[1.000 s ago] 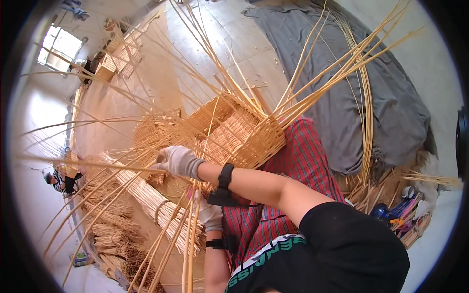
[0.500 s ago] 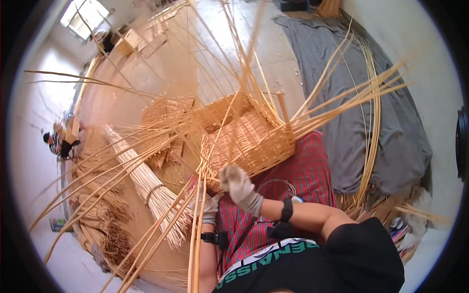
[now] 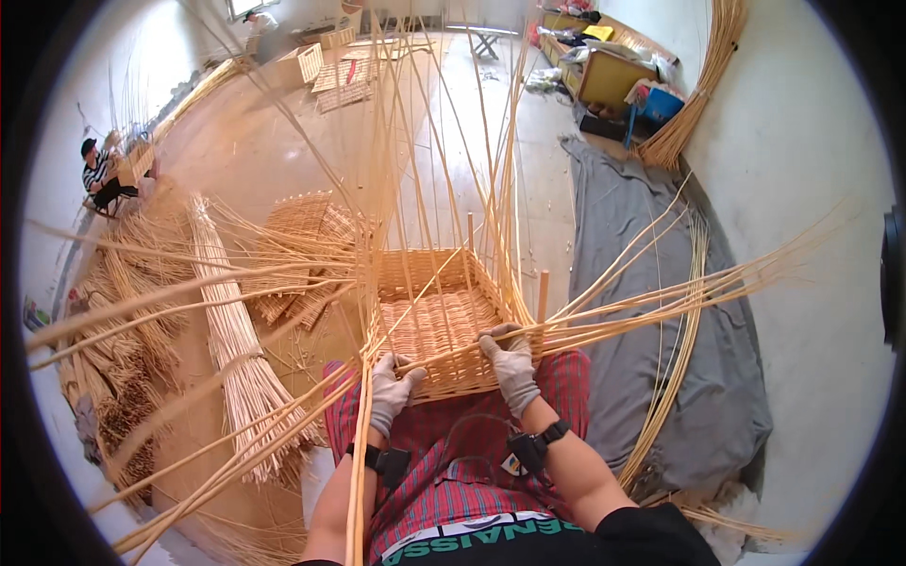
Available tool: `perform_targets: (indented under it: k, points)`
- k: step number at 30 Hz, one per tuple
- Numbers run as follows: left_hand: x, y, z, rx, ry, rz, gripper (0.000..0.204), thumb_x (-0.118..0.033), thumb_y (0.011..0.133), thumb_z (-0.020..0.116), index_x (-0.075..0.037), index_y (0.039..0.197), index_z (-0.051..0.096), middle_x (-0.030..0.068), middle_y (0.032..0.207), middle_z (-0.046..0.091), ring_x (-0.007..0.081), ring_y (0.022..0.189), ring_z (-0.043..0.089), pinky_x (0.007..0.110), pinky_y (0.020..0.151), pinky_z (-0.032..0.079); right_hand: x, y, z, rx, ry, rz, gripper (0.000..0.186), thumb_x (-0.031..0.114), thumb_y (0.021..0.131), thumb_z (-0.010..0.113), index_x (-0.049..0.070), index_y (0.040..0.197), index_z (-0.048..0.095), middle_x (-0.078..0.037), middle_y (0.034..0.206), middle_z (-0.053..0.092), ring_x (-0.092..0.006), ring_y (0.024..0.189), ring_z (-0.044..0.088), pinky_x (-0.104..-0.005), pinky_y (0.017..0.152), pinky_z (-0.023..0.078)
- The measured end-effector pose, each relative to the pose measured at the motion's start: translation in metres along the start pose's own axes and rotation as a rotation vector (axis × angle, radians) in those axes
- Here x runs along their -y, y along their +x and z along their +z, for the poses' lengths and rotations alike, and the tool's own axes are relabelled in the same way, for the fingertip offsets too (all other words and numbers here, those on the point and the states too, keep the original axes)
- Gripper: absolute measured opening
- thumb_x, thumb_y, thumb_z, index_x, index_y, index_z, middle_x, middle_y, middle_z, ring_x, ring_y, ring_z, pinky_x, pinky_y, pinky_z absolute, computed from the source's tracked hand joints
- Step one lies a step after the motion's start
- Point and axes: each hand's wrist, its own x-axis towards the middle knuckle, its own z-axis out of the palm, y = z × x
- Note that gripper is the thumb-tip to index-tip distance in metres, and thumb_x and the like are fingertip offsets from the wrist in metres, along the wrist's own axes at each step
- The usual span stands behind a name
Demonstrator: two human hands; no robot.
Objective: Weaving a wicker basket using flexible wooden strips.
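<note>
A square wicker basket (image 3: 439,316) sits over my lap on red plaid cloth (image 3: 562,396), with long pale willow rods (image 3: 632,311) rising and fanning from its rim. My gloved left hand (image 3: 392,385) is closed on the basket's near-left corner, beside several rods that run down past my wrist. My gloved right hand (image 3: 507,363) grips the near rim toward its right end, thumb and fingers round a rod lying along it. Both wrists carry black straps.
Willow bundles (image 3: 245,349) and woven panels (image 3: 293,245) lie at left. A gray cloth (image 3: 670,396) covers floor at right. Another person (image 3: 106,177) works at the far left, a second (image 3: 262,33) farther back. Furniture with piled items (image 3: 613,71) and a reed bundle (image 3: 698,104) stand back right.
My right hand moved from reaching across leftward to the right end of the near rim. The view has tilted up, showing more of the room's back; the basket appears squarer to me.
</note>
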Motion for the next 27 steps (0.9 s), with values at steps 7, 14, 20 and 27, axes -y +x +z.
perform_targets:
  k: [7,14,20,27]
  points:
    - [0.011,0.006,0.010,-0.125,-0.069,0.031,0.032,-0.034,0.096,0.068,-0.007,0.089,0.054,0.0017,0.062,0.053,0.0112,0.042,0.050,0.030,0.036,0.042,0.058,0.005,0.051,0.257,-0.434,-0.144,0.022,0.005,0.089,0.073,0.008,0.099,0.053,-0.010,0.091,0.071,-0.0145,0.077,0.067,-0.0275,0.070,0.057]
    - [-0.014,0.006,0.028,-0.286,-0.165,-0.107,0.034,-0.037,0.099,0.065,-0.007,0.085,0.055,0.0013,0.053,0.047,0.0131,0.036,0.045,0.030,0.033,0.036,0.086,0.068,0.169,0.629,-1.008,-0.743,0.055,0.010,0.092,0.064,0.015,0.144,0.048,-0.031,0.148,0.042,-0.0469,0.129,0.051,-0.0456,0.100,0.049]
    - [0.017,0.015,0.016,-0.362,0.242,-0.026,0.034,-0.032,0.094,0.072,-0.007,0.079,0.054,0.0033,0.059,0.056,0.0120,0.045,0.054,0.029,0.042,0.045,0.024,-0.008,0.047,0.151,-0.147,-0.323,0.016,0.014,0.107,0.046,0.002,0.118,0.046,-0.010,0.091,0.061,-0.0193,0.088,0.067,-0.0341,0.083,0.058]
    - [-0.006,0.013,0.028,-0.338,-0.330,-0.102,0.041,-0.024,0.084,0.083,-0.008,0.080,0.045,0.0043,0.065,0.057,0.0124,0.046,0.057,0.030,0.038,0.047,-0.001,-0.036,0.023,-0.055,-0.043,-0.201,0.019,0.024,0.110,0.039,0.009,0.102,0.047,-0.007,0.086,0.061,-0.0185,0.077,0.067,-0.0272,0.049,0.052]
